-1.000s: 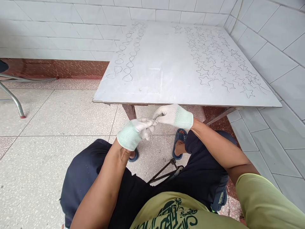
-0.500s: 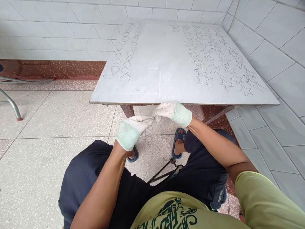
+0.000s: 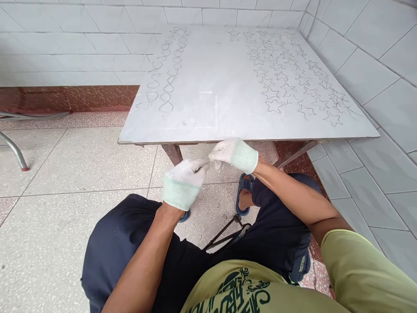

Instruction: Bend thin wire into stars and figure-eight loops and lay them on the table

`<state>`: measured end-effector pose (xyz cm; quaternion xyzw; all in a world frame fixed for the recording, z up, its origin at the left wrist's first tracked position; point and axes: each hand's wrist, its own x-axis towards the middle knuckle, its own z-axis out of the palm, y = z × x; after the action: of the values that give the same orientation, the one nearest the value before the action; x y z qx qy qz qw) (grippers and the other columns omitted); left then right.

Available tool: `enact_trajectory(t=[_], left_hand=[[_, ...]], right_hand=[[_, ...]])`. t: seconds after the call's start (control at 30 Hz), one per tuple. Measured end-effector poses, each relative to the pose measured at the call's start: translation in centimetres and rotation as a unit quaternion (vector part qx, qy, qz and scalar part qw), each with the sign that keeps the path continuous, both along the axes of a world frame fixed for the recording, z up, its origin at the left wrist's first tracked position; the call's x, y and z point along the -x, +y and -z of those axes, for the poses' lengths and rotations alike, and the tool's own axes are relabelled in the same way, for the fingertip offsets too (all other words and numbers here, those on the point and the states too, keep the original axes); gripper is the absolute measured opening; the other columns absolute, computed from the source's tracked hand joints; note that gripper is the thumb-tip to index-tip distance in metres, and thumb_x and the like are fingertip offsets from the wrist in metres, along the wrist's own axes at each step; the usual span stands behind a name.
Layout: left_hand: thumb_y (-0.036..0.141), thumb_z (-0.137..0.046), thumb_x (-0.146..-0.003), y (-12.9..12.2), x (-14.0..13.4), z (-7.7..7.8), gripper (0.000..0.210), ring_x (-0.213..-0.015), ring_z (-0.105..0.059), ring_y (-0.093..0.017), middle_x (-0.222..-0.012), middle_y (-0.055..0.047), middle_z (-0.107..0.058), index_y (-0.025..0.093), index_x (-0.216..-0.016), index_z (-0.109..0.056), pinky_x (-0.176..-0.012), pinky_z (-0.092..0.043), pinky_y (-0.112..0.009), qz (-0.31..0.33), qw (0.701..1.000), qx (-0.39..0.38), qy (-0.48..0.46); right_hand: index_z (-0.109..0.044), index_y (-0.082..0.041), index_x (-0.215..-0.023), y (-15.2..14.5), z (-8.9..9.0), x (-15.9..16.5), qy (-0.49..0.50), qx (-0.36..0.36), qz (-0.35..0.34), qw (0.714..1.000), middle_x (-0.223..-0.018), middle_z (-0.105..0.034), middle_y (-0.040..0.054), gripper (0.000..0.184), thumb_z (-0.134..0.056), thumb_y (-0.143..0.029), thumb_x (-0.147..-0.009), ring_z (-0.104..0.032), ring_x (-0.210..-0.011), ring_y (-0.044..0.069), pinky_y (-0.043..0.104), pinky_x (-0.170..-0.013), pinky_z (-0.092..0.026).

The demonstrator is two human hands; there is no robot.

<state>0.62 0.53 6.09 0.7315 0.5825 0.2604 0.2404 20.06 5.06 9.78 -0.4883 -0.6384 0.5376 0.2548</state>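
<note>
My left hand (image 3: 187,180) and my right hand (image 3: 231,153), both in white gloves with green cuffs, meet just below the table's front edge. Each is closed, thumb against fingers, with the fingertips almost touching. Between them a bit of thin wire (image 3: 219,168) shows; most of it is hidden by the gloves, and its shape cannot be made out. On the white tabletop (image 3: 202,69) beyond lie several wire stars (image 3: 271,93) at the right. Several looped wire shapes (image 3: 167,106) stand in two rows at the left.
White tiled walls border the table at the back and right. A metal chair leg (image 3: 14,152) stands on the floor at the left. Below, between my knees, are a dark folding stool frame (image 3: 224,234) and a blue slipper (image 3: 243,191).
My left hand has turned, its wrist swinging right and its fingers pointing more upward. My right hand stays almost in place, still closed. The view has shifted slightly.
</note>
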Motion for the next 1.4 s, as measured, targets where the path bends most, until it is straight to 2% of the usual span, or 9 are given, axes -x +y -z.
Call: enact_trajectory(t=[0.23, 0.33, 0.47, 0.6, 0.77, 0.93, 1.07, 1.23, 1.4], left_hand=[[0.024, -0.052, -0.1, 0.0, 0.0, -0.9, 0.032, -0.088, -0.069, -0.03, -0.088, -0.008, -0.076, 0.029, -0.099, -0.083, -0.08, -0.045, -0.038, 0.074, 0.985, -0.031, 0.155], [0.015, -0.056, -0.094, 0.1, -0.1, -1.5, 0.028, -0.073, -0.063, -0.028, -0.072, -0.006, -0.066, 0.028, -0.091, -0.081, -0.073, -0.041, -0.037, 0.13, 0.975, -0.023, 0.179], [0.008, -0.054, -0.091, 0.4, -0.2, -1.4, 0.034, -0.071, -0.061, -0.028, -0.07, -0.006, -0.062, 0.025, -0.101, -0.081, -0.073, -0.04, -0.039, 0.168, 0.964, -0.034, 0.201], [0.018, -0.046, -0.102, 0.8, 0.1, -1.0, 0.039, -0.085, -0.069, -0.029, -0.087, -0.009, -0.074, 0.026, -0.115, -0.082, -0.08, -0.047, -0.039, 0.115, 0.974, -0.046, 0.188], [0.031, -0.054, -0.104, 0.9, 1.0, -1.0, 0.031, -0.102, -0.073, -0.026, -0.106, -0.007, -0.08, 0.027, -0.118, -0.081, -0.09, -0.052, -0.036, 0.036, 0.988, -0.027, 0.145], [0.027, -0.048, -0.105, 1.4, 1.3, -0.6, 0.032, -0.092, -0.072, -0.024, -0.096, -0.006, -0.079, 0.025, -0.106, -0.08, -0.083, -0.05, -0.034, 0.108, 0.977, -0.026, 0.185], [0.022, -0.046, -0.101, 1.4, 1.4, -0.8, 0.03, -0.086, -0.068, -0.023, -0.085, -0.006, -0.073, 0.023, -0.087, -0.073, -0.077, -0.046, -0.034, 0.072, 0.978, -0.034, 0.194], [0.021, -0.046, -0.098, 1.1, 1.7, -1.3, 0.03, -0.078, -0.061, -0.02, -0.074, -0.003, -0.063, 0.023, -0.069, -0.054, -0.072, -0.04, -0.033, 0.048, 0.984, -0.048, 0.167], [0.022, -0.046, -0.099, 0.8, 1.5, -1.5, 0.031, -0.078, -0.06, -0.02, -0.073, -0.002, -0.062, 0.023, -0.069, -0.053, -0.073, -0.039, -0.033, 0.054, 0.984, -0.043, 0.163]], right_hand=[[-0.072, -0.018, -0.064, -0.2, 0.0, -0.1, -0.046, -0.008, -0.015, 0.999, -0.057, -0.072, -0.0018, 0.022, -0.073, -0.017, -0.086, -0.071, -0.06, 0.013, 0.021, -0.061, -0.053], [-0.073, -0.019, -0.063, -0.2, 0.2, -0.1, -0.076, -0.026, -0.037, 0.996, -0.057, -0.071, -0.0023, 0.024, -0.07, -0.019, -0.086, -0.07, -0.062, 0.012, 0.021, -0.061, -0.051], [-0.072, -0.019, -0.06, 0.0, 0.7, 0.0, -0.094, -0.043, -0.05, 0.993, -0.056, -0.07, -0.0031, 0.026, -0.067, -0.017, -0.086, -0.069, -0.062, 0.012, 0.021, -0.06, -0.049], [-0.075, -0.018, -0.067, 0.3, 0.7, -0.1, -0.051, -0.052, 0.004, 0.997, -0.061, -0.074, -0.0019, 0.024, -0.069, -0.02, -0.09, -0.071, -0.066, 0.012, 0.021, -0.067, -0.053], [-0.075, -0.016, -0.07, 0.4, 0.2, -0.3, 0.015, -0.03, 0.007, 0.999, -0.07, -0.079, 0.0033, 0.028, -0.067, -0.023, -0.096, -0.073, -0.068, 0.014, 0.023, -0.07, -0.057], [-0.076, -0.014, -0.077, 0.6, 0.6, 0.0, 0.063, 0.046, 0.017, 0.997, -0.069, -0.078, 0.0052, 0.026, -0.071, -0.028, -0.099, -0.074, -0.063, 0.015, 0.024, -0.063, -0.06], [-0.076, -0.012, -0.09, 1.1, 1.5, 0.0, 0.087, 0.077, 0.043, 0.992, -0.068, -0.078, 0.0074, 0.036, -0.065, -0.043, -0.106, -0.075, -0.061, 0.017, 0.026, -0.061, -0.061], [-0.075, -0.012, -0.087, 1.3, 1.8, -0.2, 0.046, 0.044, 0.037, 0.997, -0.073, -0.08, 0.009, 0.039, -0.068, -0.047, -0.105, -0.076, -0.064, 0.017, 0.026, -0.064, -0.062], [-0.075, -0.015, -0.081, 1.0, 1.0, -0.4, 0.002, -0.013, -0.029, 1.0, -0.078, -0.081, 0.0045, 0.028, -0.072, -0.036, -0.1, -0.078, -0.074, 0.016, 0.025, -0.072, -0.062]])
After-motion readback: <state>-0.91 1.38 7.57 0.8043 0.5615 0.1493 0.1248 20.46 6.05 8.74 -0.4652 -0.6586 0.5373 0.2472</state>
